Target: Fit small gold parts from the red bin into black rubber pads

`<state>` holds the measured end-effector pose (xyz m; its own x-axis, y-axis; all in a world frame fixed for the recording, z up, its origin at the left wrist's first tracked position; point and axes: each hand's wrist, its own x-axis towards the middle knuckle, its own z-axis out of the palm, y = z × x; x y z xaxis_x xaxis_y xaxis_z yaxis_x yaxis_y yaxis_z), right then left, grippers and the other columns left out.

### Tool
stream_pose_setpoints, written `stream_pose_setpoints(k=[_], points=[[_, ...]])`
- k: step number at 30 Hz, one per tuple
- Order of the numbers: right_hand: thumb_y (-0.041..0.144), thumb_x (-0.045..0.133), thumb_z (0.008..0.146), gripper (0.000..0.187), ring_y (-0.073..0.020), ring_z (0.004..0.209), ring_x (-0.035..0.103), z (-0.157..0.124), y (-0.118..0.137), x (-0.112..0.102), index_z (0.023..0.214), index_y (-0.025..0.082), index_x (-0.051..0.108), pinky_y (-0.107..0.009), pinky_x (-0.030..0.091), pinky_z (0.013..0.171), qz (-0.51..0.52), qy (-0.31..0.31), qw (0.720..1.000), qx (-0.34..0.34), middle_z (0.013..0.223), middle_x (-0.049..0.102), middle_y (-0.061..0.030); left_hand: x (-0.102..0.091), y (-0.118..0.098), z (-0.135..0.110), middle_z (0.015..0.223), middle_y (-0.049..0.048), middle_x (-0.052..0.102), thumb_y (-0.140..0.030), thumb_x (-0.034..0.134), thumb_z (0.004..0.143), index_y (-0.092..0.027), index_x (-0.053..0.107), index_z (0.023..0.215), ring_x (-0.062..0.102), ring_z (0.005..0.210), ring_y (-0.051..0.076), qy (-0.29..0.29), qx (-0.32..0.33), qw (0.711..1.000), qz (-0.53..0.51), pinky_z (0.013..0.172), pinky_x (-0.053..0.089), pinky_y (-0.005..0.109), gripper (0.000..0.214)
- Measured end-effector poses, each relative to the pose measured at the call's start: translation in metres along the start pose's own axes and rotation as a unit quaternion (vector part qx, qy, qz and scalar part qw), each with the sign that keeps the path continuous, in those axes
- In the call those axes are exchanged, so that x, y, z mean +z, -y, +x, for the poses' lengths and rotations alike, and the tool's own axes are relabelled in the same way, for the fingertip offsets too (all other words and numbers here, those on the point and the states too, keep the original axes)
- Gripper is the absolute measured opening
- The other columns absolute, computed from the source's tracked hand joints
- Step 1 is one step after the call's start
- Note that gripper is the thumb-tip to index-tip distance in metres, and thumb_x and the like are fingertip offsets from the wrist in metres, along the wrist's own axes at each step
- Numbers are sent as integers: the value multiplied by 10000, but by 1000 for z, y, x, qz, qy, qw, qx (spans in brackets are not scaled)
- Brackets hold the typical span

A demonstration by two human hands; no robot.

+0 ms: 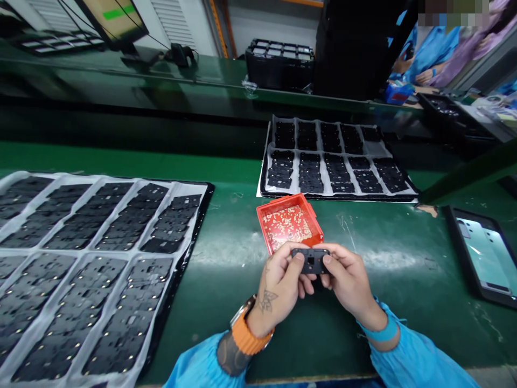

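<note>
My left hand (279, 283) and my right hand (348, 281) both grip one small black plastic part (311, 260) between thumbs and fingers, just above the green bench. My left wrist wears an orange watch band. Right behind the part sits a shallow red tray (319, 226) filled with tiny gold-coloured pieces. Both sleeves are light blue.
A large black tray (200, 213) with rows of black parts on white liners fills the left. A second such tray (264, 172) lies beyond the red one. A framed panel (458, 242) lies at right. Other people in blue sleeves work far right.
</note>
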<state>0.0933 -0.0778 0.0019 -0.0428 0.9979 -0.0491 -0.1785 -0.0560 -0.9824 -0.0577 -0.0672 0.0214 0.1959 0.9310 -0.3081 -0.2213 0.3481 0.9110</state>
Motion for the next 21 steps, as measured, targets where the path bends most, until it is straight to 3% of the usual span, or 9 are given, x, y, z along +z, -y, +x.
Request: stream_pose_setpoints(k=[8, 15, 21], points=[[393, 657, 933, 248, -144, 394, 498, 0, 9, 3, 961, 154, 713, -184, 392, 374, -46, -6, 999, -15, 556, 564, -2, 0, 3, 0, 582, 27, 635, -566, 599, 848, -144, 560, 884, 586, 397, 138, 2, -9, 1000, -22, 343, 415, 161, 425], [313, 622, 969, 173, -129, 404, 508, -5, 10, 6, 954, 163, 709, -175, 380, 396, -72, 2, 996, -59, 577, 556, 10, -3, -1, 1, 520, 37, 629, -461, 560, 845, -164, 515, 700, 545, 339, 127, -10, -5, 1000, 18, 311, 349, 154, 334], [352, 627, 985, 211, -114, 375, 480, -6, 10, 6, 973, 153, 698, -159, 350, 360, -53, 9, 998, -35, 599, 573, 1, -2, -1, -2, 527, 24, 622, -457, 543, 891, -165, 507, 711, 523, 336, 104, -26, 22, 999, 35, 323, 335, 149, 345]])
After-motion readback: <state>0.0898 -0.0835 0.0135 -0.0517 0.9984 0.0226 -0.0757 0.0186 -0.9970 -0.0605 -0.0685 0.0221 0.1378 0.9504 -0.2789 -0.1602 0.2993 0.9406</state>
